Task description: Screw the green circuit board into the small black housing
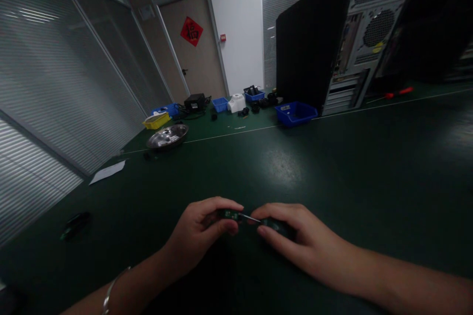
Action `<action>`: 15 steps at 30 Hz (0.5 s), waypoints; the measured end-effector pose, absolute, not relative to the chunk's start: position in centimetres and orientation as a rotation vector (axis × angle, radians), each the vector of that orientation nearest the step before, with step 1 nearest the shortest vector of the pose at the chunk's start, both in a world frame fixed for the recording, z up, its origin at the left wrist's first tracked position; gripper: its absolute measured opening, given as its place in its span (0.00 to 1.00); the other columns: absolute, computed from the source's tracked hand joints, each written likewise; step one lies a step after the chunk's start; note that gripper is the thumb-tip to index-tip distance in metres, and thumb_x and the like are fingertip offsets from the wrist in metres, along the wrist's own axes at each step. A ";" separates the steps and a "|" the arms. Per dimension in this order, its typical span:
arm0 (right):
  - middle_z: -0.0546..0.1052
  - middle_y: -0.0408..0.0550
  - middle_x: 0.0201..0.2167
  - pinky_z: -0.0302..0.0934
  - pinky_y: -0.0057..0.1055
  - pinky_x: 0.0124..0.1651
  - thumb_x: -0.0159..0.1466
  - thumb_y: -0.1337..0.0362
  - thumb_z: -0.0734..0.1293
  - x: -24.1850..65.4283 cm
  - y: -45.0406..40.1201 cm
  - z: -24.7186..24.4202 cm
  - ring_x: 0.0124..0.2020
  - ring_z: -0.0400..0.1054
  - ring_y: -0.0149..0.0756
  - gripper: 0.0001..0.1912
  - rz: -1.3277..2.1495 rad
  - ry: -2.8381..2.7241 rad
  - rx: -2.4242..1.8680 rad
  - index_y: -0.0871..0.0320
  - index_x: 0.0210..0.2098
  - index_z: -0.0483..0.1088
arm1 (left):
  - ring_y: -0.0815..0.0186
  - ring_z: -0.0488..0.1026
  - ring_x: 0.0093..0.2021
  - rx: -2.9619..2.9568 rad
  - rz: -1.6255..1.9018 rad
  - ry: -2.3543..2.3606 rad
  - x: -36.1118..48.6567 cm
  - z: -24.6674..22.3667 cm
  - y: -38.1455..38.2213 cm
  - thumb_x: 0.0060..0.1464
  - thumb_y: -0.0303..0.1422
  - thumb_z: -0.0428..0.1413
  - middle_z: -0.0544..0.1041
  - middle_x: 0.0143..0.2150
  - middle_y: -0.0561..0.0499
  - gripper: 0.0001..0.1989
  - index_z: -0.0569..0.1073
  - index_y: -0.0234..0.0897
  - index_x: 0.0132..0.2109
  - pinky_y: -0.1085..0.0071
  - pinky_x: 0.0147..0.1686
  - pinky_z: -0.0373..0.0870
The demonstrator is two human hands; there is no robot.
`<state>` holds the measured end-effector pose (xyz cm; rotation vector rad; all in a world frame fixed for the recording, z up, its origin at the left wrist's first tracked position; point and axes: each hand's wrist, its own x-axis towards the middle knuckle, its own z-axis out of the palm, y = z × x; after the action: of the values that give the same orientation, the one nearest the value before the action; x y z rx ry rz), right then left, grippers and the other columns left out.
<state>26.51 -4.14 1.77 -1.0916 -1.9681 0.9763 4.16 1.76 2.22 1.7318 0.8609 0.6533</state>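
Between the thumb and fingers of my left hand (207, 226) is a small green circuit board (231, 214), held just above the dark green table (207, 177). My right hand (295, 231) is closed around the dark handle of a screwdriver (273, 225). Its thin metal shaft points left, and the tip meets or nearly meets the board's right end; exact contact is too small to tell. The far side of the board is hidden by my left fingers.
A metal bowl (168, 137), a yellow bin (157, 120) and a blue bin (296, 113) stand toward the back. Behind the blue bin rises a black computer case (314, 39). White paper (108, 172) and a dark green-tipped object (75, 225) lie at left.
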 end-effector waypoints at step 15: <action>0.78 0.46 0.39 0.64 0.29 0.42 0.69 0.63 0.60 26.5 -4.2 1.8 0.38 0.71 0.34 0.13 0.990 -1.969 -0.999 0.56 0.48 0.73 | 0.65 0.76 0.32 1.385 0.590 0.685 4.3 2.2 1.9 0.53 0.31 0.61 0.79 0.33 0.46 0.10 0.77 0.32 0.42 0.67 0.36 0.74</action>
<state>26.51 -4.25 1.81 -0.9992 -1.9686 0.9900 4.26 1.87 2.19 1.3854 0.6853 0.5902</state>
